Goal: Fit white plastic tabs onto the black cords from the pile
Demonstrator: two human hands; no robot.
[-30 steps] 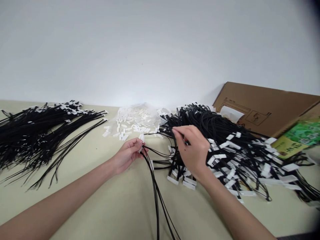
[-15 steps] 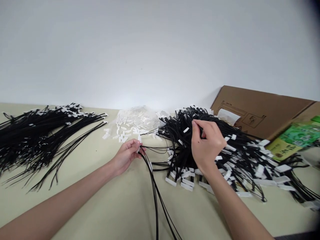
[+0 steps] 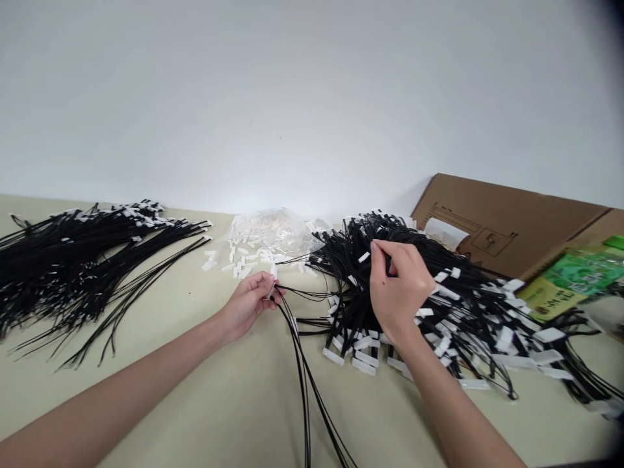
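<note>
My left hand (image 3: 249, 302) is closed, pinching a small white plastic connector (image 3: 273, 271) between thumb and fingers. Several thin black wires (image 3: 303, 377) run from it down past the front of the table, and a few more stretch right toward the pile. Over a large heap of black cables (image 3: 348, 279) with white connector ends, my right hand (image 3: 400, 286) is raised with thumb and forefinger pressed together. What sits in that pinch, if anything, is too small to make out.
Loose white connectors (image 3: 242, 265) spill from a clear plastic bag (image 3: 273, 227) near the wall. Another bundle of black cables (image 3: 73, 260) lies at left. A cardboard box (image 3: 502, 221) and a green-yellow package (image 3: 568, 279) stand at right.
My right hand has shifted slightly left and down, its fingers still pinched. My left hand keeps the connector in nearly the same place. The view has tilted a little.
</note>
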